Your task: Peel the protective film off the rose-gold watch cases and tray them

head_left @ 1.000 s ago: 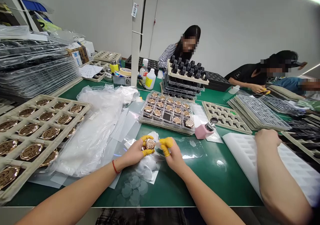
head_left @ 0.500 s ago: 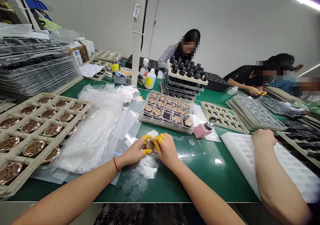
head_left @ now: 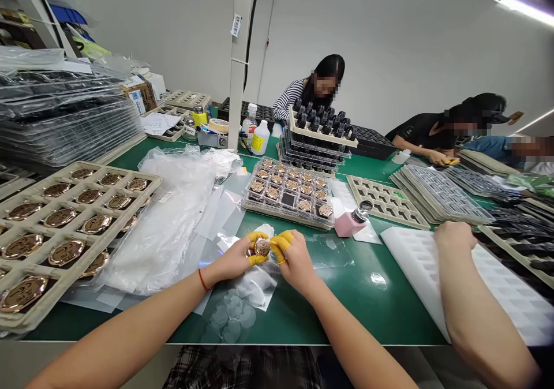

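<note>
A small round rose-gold watch case (head_left: 262,247) is held near the middle of the bench between the fingers of my left hand (head_left: 236,257), its patterned face towards me. Yellow finger cots cover the fingertips of both hands. My right hand (head_left: 295,257) is pinched together at the case's right edge; anything between its fingertips is too small to make out. Below my hands lie white wipes (head_left: 255,285) and several thin clear round films (head_left: 232,318). Just beyond stands a clear tray (head_left: 283,220) of similar rose-gold cases, with one dark vacant compartment.
A beige tray (head_left: 80,273) of larger gold pieces sits at left, beside plastic bags (head_left: 160,233). A pink pump bottle (head_left: 350,224) stands right of the clear tray. Another person's arm (head_left: 465,285) rests over white foam (head_left: 409,256) at right. Two co-workers sit across the bench.
The watch case has turned so its face shows more fully. My right fingers have shifted slightly right, off its face to its edge. The view has moved a little.
</note>
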`<state>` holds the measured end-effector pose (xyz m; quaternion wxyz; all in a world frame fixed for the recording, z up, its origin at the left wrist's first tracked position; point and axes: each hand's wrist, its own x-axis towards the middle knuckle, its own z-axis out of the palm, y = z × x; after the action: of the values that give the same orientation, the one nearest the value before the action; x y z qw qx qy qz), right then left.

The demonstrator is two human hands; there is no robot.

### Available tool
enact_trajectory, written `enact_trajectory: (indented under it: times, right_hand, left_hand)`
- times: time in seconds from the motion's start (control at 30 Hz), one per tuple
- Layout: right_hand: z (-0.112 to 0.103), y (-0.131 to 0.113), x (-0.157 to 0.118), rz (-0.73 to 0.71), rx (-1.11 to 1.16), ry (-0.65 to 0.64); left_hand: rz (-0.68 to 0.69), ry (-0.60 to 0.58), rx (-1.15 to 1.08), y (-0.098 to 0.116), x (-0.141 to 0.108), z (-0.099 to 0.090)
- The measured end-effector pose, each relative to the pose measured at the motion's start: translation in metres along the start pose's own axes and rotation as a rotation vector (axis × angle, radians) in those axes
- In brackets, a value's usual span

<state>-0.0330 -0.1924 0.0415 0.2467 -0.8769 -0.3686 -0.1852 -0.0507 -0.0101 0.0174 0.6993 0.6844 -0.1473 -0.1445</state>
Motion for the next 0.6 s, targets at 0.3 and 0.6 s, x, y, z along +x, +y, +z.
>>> enact_trajectory:
  times: [0.3, 0.6]
  right_hand:
    - [0.018, -0.018, -0.005, -0.128, -0.205, -0.069]
    - [-0.004, 0.047, -0.019, 0.482, 0.023, -0.051]
  left_hand:
    - [0.089, -0.044, 0.007, 0.003, 0.002, 0.002]
    - [-0.031, 0.099, 0.084, 0.003, -0.001, 0.001]
